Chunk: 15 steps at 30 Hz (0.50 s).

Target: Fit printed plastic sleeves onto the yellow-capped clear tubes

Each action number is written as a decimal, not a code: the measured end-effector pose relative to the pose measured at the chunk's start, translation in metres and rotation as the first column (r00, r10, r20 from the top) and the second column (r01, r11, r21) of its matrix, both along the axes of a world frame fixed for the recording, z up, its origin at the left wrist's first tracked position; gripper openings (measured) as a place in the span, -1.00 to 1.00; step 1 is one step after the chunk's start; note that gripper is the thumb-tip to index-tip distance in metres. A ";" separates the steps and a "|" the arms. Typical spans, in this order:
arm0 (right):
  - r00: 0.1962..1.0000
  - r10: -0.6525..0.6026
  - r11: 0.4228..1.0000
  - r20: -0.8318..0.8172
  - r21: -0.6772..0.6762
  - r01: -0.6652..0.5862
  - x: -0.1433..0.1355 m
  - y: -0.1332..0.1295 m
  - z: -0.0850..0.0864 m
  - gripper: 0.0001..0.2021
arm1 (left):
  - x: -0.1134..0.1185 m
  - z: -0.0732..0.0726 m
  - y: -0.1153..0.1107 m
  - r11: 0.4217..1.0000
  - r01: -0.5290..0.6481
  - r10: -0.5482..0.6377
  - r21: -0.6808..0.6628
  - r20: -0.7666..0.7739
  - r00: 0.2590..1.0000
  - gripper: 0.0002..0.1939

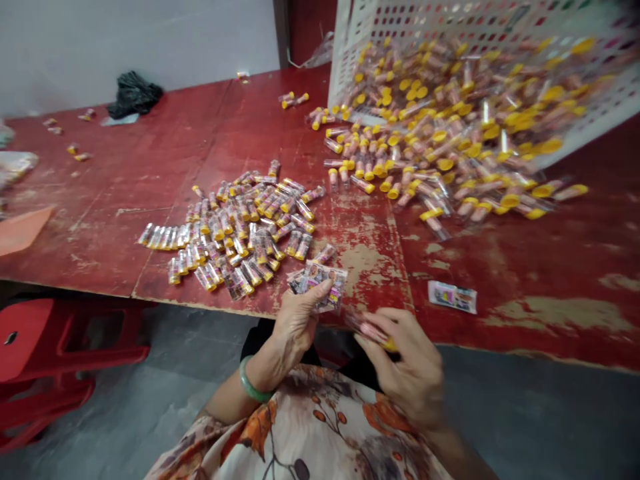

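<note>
Printed wrapper labels [327, 275] are pinched under the thumb of my left hand [297, 320], which wears a green bangle. My right hand [407, 363] is closed on a clear tube with a yellow cap [389, 344], slightly blurred, its far end close to the labels. Beyond my left hand lies a pile of wrapped yellow-capped tubes [240, 220] on the red table [175, 147]. A single printed label [453, 297] lies flat on the table to the right of my hands.
A white perforated basket [345, 60] is tipped on its side at the back right, with unwrapped tubes [435, 147] spilling out. A black plastic bag [134, 93] sits at the back left. An orange sheet [23, 230] and red stools [30, 340] are at the left.
</note>
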State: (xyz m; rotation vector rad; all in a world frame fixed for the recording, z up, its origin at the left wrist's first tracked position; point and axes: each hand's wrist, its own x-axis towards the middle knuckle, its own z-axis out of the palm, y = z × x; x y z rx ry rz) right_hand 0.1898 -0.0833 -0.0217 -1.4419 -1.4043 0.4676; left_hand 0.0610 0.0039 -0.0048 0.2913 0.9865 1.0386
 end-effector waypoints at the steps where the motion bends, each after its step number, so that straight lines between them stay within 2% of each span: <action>1: 0.981 -0.007 0.997 -0.194 -0.071 -0.007 -0.001 -0.001 -0.001 -0.83 | 0.001 0.000 -0.002 1.000 -0.020 0.020 0.009 -0.002 1.000 -0.62; 3: 0.850 -0.085 0.984 -0.519 -0.178 -0.010 -0.005 0.004 -0.003 -0.79 | 0.005 0.000 -0.008 0.998 -0.050 0.050 0.045 -0.002 0.999 -0.64; 4: 0.774 -0.133 0.977 -0.620 -0.215 -0.004 -0.008 0.009 -0.004 -0.74 | 0.007 0.000 -0.011 0.995 -0.063 0.064 0.072 -0.006 0.998 -0.65; 6: 0.661 -0.232 0.961 -0.714 -0.273 0.043 -0.015 0.021 -0.005 -0.63 | 0.010 -0.001 -0.016 0.991 -0.064 0.065 0.115 -0.006 0.998 -0.67; 8: 0.606 -0.307 0.942 -0.734 -0.325 0.084 -0.021 0.034 -0.003 -0.56 | 0.010 -0.002 -0.019 0.988 -0.057 0.058 0.141 0.001 0.998 -0.68; 11: 0.634 -0.318 0.929 -0.705 -0.364 0.061 -0.019 0.048 -0.001 -0.55 | 0.005 -0.001 -0.020 0.990 -0.036 0.035 0.137 0.010 0.999 -0.66; 15: 0.800 -0.173 0.940 -0.575 -0.338 -0.040 -0.008 0.059 0.001 -0.63 | -0.005 0.002 -0.018 0.996 0.015 -0.016 0.089 0.008 1.000 -0.63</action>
